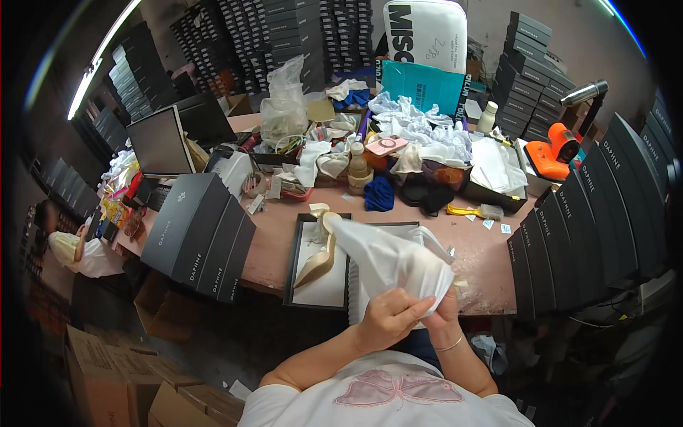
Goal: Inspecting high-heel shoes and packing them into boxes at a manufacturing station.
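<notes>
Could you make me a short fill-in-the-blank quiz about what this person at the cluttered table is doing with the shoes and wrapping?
1. Both hands, the left hand and the right hand, grip a white ____ bag.
2. The beige high-heeled shoe lies in an open ____.
3. The orange device sits on the person's ____ side of the table.

Missing words: cloth; box; right

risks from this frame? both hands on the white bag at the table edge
1. The white bag is gripped by the left hand and right hand at one end only; whatever is inside could slip out.
2. The beige high-heeled shoe lies loose in the open shoebox beside the bag; a swing may knock it.
</notes>
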Available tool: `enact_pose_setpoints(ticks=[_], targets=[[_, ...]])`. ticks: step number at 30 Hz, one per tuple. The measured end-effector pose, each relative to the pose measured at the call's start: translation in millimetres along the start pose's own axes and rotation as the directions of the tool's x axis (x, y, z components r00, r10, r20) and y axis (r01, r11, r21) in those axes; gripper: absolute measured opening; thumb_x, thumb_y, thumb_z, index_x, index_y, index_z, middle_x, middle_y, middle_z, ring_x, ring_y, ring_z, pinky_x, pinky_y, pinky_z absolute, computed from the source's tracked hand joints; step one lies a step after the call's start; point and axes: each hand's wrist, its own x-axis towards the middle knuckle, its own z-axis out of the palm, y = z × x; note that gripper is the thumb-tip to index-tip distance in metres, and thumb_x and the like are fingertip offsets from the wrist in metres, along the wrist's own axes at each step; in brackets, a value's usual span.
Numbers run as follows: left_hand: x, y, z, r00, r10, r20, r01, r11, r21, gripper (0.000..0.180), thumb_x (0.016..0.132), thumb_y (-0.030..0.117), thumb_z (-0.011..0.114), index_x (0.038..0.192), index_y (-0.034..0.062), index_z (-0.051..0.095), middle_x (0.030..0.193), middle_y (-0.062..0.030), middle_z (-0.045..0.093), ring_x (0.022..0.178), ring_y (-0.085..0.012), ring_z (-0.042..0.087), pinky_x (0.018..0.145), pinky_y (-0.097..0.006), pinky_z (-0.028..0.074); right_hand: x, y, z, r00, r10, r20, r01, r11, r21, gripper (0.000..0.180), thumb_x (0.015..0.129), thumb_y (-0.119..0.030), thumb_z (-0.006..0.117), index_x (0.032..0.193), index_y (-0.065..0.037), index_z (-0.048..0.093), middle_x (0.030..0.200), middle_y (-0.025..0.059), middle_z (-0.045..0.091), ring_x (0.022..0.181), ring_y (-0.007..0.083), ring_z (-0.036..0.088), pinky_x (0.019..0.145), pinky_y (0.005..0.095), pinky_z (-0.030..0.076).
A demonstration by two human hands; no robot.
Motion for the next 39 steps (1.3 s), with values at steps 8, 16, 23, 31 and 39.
enact_pose_setpoints(ticks=[8,16,23,31,39], targets=[[-26,7,27,1.000,-0.015,0.009,0.016,0.991,-0.132,0.043,0.070,-0.007,0.071,0.113,0.0008,0.070,0.084,-0.0058,0.060,0.066,-0.0208,0.058,0.057,-0.032,0.047,18,18,-4,0.953,-0.268,-0.140,0.190,0.891,-0.412,0.062,0.094,-0.037,0.063,0.144,-0.005,0.044,0.147,0.0172,0.045,0.134,0.0321,0.047,0.112,0.0478,0.038],[-82,7,-41,0.646,-0.763,-0.018,0.626,0.543,-0.560,0.097,0.081,0.052,0.076,0.151,0.0055,0.029,0.143,-0.0135,0.044,0.128,-0.0255,0.046,0.106,-0.037,0.039,14,59,-12,0.977,-0.213,0.030,0.129,0.469,-0.874,0.070,0.092,-0.041,0.066,0.147,-0.007,0.040,0.151,0.0176,0.039,0.137,0.0314,0.043,0.113,0.0475,0.035],[-74,-40,-72,0.095,-0.993,-0.075,0.367,0.105,-0.924,0.057,0.084,0.020,0.070,0.134,0.0032,0.048,0.123,-0.0121,0.060,0.107,-0.0258,0.064,0.093,-0.041,0.055,-6,61,-25,0.971,0.230,0.071,0.074,-0.004,-0.997,0.078,0.090,-0.044,0.069,0.151,-0.009,0.036,0.155,0.0180,0.034,0.140,0.0309,0.040,0.114,0.0472,0.033],[-77,-15,32,0.888,-0.365,0.278,0.376,0.926,0.014,0.100,0.076,0.014,0.083,0.153,0.0035,0.021,0.126,-0.0258,0.049,0.104,-0.0375,0.061,0.091,-0.041,0.049,-38,4,-27,0.909,-0.302,-0.287,0.058,0.774,-0.630,0.065,0.097,-0.036,0.062,0.148,-0.005,0.037,0.142,0.0169,0.050,0.130,0.0264,0.051,0.105,0.0403,0.045],[-65,-171,39,0.615,-0.513,0.598,0.051,0.783,0.620,0.065,0.080,0.013,0.072,0.140,0.0102,0.047,0.095,-0.0144,0.069,0.091,-0.0346,0.066,0.081,-0.046,0.053,-100,-52,-50,0.890,-0.375,-0.259,0.170,0.801,-0.574,0.054,0.102,-0.041,0.046,0.144,-0.007,0.044,0.136,0.0087,0.058,0.120,0.0250,0.059,0.103,0.0409,0.048]])
